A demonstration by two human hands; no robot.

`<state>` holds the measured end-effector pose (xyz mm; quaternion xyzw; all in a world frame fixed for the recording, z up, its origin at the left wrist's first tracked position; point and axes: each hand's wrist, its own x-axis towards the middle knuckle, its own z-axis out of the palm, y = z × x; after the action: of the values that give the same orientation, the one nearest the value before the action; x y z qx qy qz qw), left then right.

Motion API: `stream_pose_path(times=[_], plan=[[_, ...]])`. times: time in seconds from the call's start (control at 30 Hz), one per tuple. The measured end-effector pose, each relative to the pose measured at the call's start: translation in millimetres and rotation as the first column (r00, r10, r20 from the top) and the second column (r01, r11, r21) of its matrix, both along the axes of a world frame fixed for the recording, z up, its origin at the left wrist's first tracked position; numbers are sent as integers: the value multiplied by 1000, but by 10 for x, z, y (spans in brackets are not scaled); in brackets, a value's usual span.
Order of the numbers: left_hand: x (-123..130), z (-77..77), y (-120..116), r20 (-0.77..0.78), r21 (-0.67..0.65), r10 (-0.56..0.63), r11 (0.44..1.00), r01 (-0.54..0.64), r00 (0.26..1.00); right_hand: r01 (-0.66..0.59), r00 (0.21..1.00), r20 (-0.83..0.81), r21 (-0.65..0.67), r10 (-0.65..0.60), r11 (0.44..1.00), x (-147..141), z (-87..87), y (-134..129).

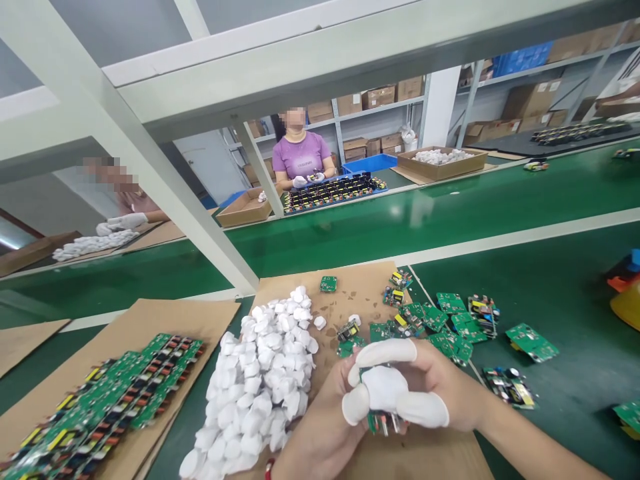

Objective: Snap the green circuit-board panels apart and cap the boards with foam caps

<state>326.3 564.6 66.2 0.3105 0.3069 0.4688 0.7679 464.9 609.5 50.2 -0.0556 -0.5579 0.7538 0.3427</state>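
Note:
My left hand and my right hand hold a green circuit board together above a brown cardboard sheet. White finger cots cover several fingertips, and a white soft cap sits on the board, hiding most of it. To the left lies a heap of similar white caps. Loose green circuit boards are scattered just beyond my right hand. Farther left, populated boards stand in tight rows on another cardboard sheet.
A green conveyor bench runs across the view beneath a pale steel frame. Beyond it, a gloved co-worker handles a board behind a tray of boards. Another person's gloved hands sit at left. Cartons fill the back shelves.

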Motion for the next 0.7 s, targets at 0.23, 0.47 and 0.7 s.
stream_pose_path(times=[0.23,0.47,0.7], plan=[[-19,-60,16,10,-13,16,1000,-15,1000,18,998,62,37,-20,999,29,24,-7],[-67,-132,2,-128,24,6,1000,-3,992,33,999,35,114,-37,993,11,13,-2],[-50,-68,25,-221,70,32,997,-17,975,50,990,114,260,-82,964,24,118,21]])
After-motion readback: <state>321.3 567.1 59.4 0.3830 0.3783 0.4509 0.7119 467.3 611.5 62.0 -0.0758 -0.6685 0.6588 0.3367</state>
